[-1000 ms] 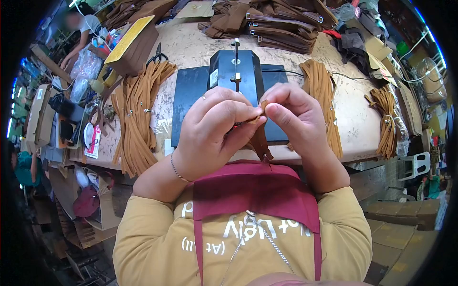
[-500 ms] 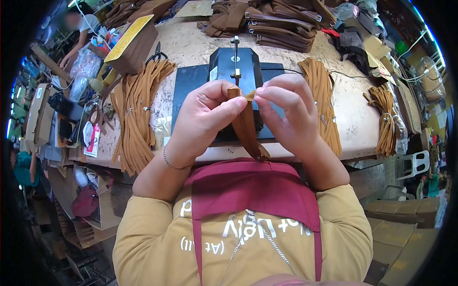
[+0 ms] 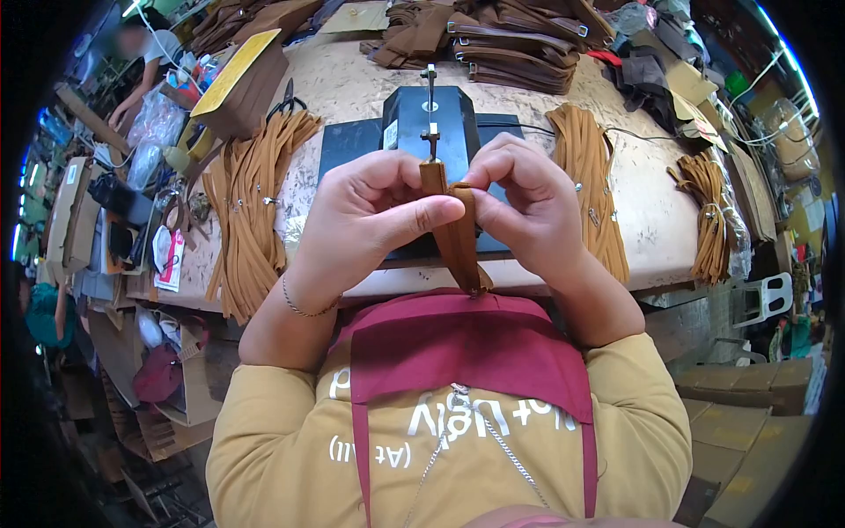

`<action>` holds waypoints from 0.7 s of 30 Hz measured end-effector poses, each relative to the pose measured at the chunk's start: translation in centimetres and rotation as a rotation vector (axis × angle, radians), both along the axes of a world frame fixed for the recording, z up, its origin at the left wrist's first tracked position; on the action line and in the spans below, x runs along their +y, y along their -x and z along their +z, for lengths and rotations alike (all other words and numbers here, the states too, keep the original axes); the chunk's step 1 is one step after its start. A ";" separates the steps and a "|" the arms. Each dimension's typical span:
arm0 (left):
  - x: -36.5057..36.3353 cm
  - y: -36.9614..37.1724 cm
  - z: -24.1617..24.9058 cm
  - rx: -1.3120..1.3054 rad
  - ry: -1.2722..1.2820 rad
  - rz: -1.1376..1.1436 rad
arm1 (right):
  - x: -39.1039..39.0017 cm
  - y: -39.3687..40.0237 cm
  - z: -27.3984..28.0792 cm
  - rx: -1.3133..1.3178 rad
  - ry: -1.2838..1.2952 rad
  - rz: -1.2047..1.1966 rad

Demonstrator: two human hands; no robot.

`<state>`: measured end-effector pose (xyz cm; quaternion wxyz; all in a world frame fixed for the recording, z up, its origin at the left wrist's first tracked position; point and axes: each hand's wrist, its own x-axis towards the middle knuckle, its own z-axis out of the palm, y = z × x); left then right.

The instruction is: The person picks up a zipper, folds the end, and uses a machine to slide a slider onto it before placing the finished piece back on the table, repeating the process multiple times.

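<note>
A single head-worn view looks steeply down and forward through a fisheye lens with dark rounded corners. The wearer's chest and maroon apron [image 3: 466, 352] fill the near bottom edge, the wooden worktable [image 3: 352, 88] stretches ahead, and the cluttered workshop floor curves away at both sides.

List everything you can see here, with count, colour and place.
strap: one, tan, pinched between both hands
machine: one, black, table centre
strap bundles: three, tan, left, right and far right of the machine
dark straps: a pile, brown, far edge of the table
scissors: one pair, black, left of the machine
table: one, pale, speckled
co-worker: one, far left
left hand: on the strap
right hand: on the strap
</note>
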<state>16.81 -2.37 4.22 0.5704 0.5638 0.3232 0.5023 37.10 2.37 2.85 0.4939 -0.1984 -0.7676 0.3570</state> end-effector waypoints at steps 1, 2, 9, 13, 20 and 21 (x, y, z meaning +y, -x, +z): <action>0.0 0.1 0.0 0.085 -0.035 0.063 | -0.1 0.1 0.0 0.001 0.000 0.001; -0.1 0.1 0.1 0.085 -0.035 0.064 | -0.3 0.3 0.0 0.039 0.056 0.029; 0.1 -0.1 0.4 -0.012 -0.097 0.049 | -0.3 0.2 0.5 0.002 0.007 0.078; 0.1 0.0 0.3 0.129 -0.257 0.103 | -0.5 0.0 1.2 -0.051 -0.035 0.053; 0.9 -0.4 -0.2 0.163 -0.546 0.216 | 0.2 0.4 1.5 -0.105 -0.105 -0.055; 1.0 -0.4 0.1 0.130 -0.387 0.234 | 0.3 0.5 1.5 -0.115 -0.108 -0.086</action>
